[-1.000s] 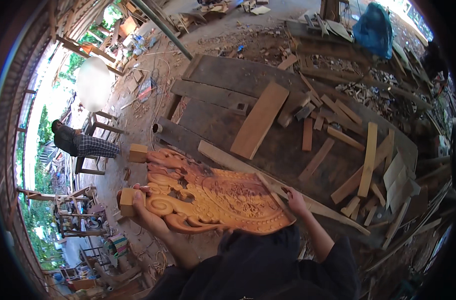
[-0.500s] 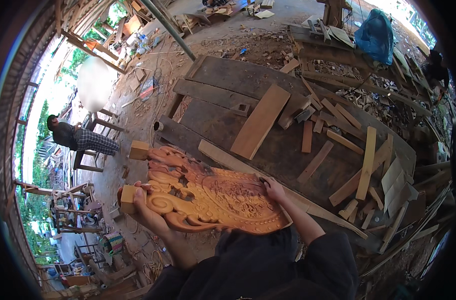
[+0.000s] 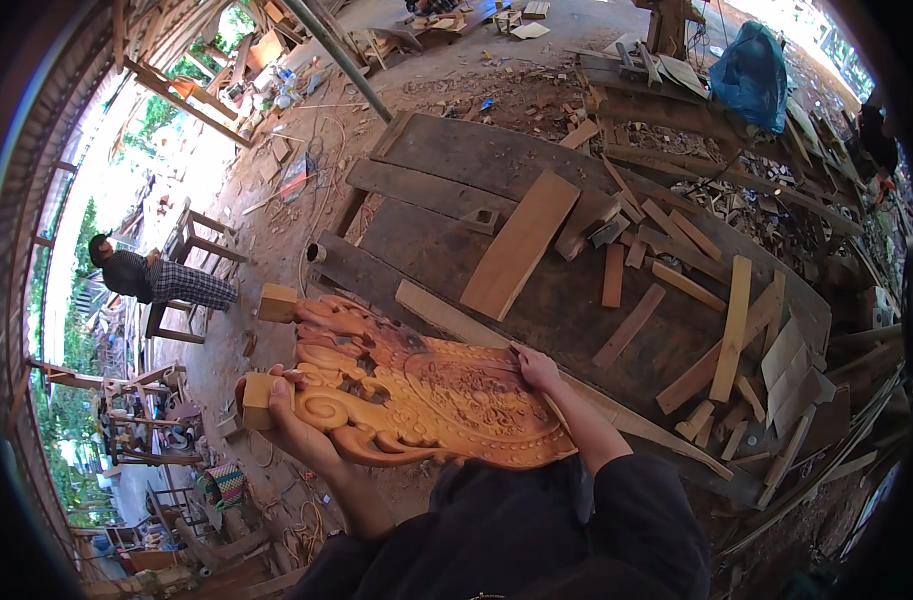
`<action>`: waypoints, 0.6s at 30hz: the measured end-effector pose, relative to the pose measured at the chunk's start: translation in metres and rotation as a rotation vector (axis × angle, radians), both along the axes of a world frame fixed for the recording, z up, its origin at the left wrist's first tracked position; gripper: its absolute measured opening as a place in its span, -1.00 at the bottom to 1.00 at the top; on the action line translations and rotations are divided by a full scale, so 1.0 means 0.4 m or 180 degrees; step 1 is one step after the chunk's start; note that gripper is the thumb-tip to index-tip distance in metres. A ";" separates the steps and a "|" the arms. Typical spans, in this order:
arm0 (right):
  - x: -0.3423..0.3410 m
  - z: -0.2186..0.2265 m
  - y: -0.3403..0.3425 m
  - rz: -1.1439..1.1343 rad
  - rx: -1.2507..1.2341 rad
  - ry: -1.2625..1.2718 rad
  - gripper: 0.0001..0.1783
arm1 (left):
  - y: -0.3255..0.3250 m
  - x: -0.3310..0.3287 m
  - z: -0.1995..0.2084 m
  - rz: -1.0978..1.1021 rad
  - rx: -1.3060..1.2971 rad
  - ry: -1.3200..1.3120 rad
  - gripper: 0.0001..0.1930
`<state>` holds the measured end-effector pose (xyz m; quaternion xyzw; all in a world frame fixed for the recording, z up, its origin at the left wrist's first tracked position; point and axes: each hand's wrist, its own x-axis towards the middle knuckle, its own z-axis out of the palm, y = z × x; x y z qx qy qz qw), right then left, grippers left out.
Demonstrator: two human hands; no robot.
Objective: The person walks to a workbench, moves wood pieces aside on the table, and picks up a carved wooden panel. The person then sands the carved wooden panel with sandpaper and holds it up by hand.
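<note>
A carved wooden panel (image 3: 457, 400) with scrolls, beading and floral relief lies tilted across my lap. Its colour runs from orange to reddish brown, and two square-ended posts stick out at its left. My left hand (image 3: 295, 425) is wrapped round the nearer post, thumb on top. On the panel's carved face, close to its right end, rests my right hand (image 3: 539, 368), fingers drawn together and pressed down. Something small and dark shows at those fingertips, too small to name.
Beyond the panel stands a low dark wooden table (image 3: 407, 245), with a wide board (image 3: 522, 245) and several offcuts (image 3: 727, 330) on it. A person (image 3: 162, 275) stands at the left by a wooden frame (image 3: 202, 240). A blue plastic bag (image 3: 750, 78) hangs at the far right.
My right hand has slid a little left and away from me over the carving. My left hand and the panel stay nearly still.
</note>
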<state>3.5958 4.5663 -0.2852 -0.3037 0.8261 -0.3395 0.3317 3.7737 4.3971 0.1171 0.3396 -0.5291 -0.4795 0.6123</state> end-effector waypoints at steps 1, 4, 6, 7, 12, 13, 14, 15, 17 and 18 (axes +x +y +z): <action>0.000 0.001 0.000 -0.0008 -0.0007 -0.0028 -0.56 | 0.003 -0.005 0.002 0.0000 -0.0074 -0.0043 -0.53; 0.000 0.005 0.000 -0.0033 -0.0037 -0.0053 -0.56 | 0.012 -0.019 0.008 0.0219 -0.0132 -0.0085 -0.74; 0.001 0.007 0.001 -0.0040 -0.0059 -0.0050 -0.56 | 0.017 -0.026 0.013 0.0236 -0.0139 -0.0056 -0.74; 0.001 0.006 0.001 -0.0016 -0.0019 -0.0059 -0.56 | 0.018 -0.028 0.015 0.0236 -0.0142 -0.0051 -0.74; 0.000 -0.001 0.002 0.0026 0.0008 -0.0079 -0.56 | 0.026 -0.034 0.021 0.0157 -0.0062 -0.0002 -0.74; 0.000 -0.002 0.003 0.0009 -0.0089 -0.0049 -0.56 | 0.026 -0.034 0.021 0.0241 -0.0111 -0.0003 -0.74; 0.001 -0.004 0.003 -0.0044 0.0021 -0.0023 -0.55 | 0.026 -0.034 0.021 0.0239 -0.0097 -0.0010 -0.74; 0.001 -0.005 0.004 -0.0004 -0.0189 -0.0013 -0.55 | 0.027 -0.034 0.021 0.0155 -0.0042 0.0000 -0.75; 0.002 -0.005 0.004 -0.0045 0.0019 -0.0025 -0.55 | 0.026 -0.034 0.021 0.0233 -0.0103 0.0000 -0.75; 0.002 -0.005 0.005 0.0006 -0.0176 -0.0028 -0.55 | 0.026 -0.034 0.021 0.0224 -0.0124 0.0011 -0.75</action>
